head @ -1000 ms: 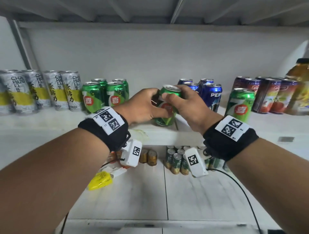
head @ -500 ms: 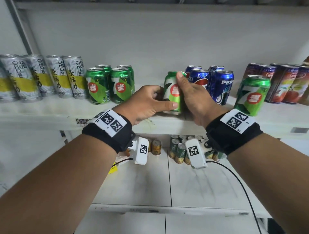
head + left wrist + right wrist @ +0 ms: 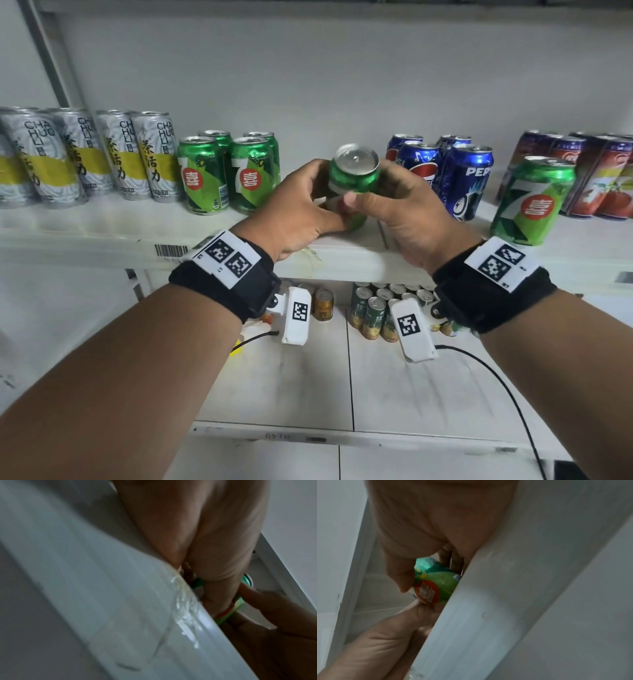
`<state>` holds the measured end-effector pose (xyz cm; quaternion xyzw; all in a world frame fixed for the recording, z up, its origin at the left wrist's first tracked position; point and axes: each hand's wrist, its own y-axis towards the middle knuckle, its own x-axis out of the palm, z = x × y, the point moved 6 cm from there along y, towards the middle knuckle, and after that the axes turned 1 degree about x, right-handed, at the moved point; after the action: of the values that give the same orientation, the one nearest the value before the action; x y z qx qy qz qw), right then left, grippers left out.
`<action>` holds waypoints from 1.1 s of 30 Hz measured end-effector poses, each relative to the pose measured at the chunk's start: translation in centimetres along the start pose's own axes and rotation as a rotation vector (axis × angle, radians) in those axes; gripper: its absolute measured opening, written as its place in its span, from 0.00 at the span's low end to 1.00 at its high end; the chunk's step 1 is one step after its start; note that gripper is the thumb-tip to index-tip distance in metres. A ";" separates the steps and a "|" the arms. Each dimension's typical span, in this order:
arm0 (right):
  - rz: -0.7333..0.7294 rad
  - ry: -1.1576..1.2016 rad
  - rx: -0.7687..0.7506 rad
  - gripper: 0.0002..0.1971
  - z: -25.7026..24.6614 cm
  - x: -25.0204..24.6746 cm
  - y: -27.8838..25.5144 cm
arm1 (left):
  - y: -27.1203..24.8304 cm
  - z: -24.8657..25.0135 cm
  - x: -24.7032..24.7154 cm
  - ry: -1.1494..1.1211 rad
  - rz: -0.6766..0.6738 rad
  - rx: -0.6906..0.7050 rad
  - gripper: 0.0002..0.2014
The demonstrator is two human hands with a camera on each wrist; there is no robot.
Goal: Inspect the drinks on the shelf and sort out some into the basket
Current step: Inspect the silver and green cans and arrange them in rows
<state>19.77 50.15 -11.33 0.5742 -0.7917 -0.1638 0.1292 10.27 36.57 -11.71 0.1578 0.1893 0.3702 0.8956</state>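
Observation:
A green 7-Up can [image 3: 355,174] is tilted with its silver end toward me, just above the white shelf [image 3: 102,236]. My left hand [image 3: 301,205] grips its left side and my right hand [image 3: 394,202] grips its right side, thumbs in front. In the right wrist view the green can [image 3: 436,582] shows its red label between my thumb and fingers, behind the shelf edge [image 3: 471,615]. Only a sliver of the can [image 3: 238,604] shows past my palm in the left wrist view. No basket is in view.
On the shelf stand grey-yellow tea cans [image 3: 85,154] at left, green cans [image 3: 226,171], blue Pepsi cans [image 3: 455,174], one lone green can [image 3: 534,202] and red cans [image 3: 599,174] at right. Small cans [image 3: 376,308] sit on the lower shelf.
The can stood upright on the shelf half a second ago; both hands have since tipped it so its silver end faces me, and the red label has turned out of the head view.

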 end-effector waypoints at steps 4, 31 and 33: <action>-0.034 -0.034 -0.037 0.36 0.2 0.3 0.1 | 0.2 0.2 0.1 0.084 -0.008 0.035 0.40; 0.110 -0.022 0.109 0.24 0.0 0.4 -0.3 | -0.2 -0.2 0.0 -0.233 -0.015 -0.117 0.29; 0.161 -0.009 0.168 0.21 0.1 0.1 -0.4 | -0.1 -0.4 0.1 -0.237 -0.009 -0.139 0.23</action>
<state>20.02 49.98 -11.56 0.5170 -0.8467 -0.0885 0.0899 10.19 36.60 -12.08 0.1370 0.0567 0.3573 0.9221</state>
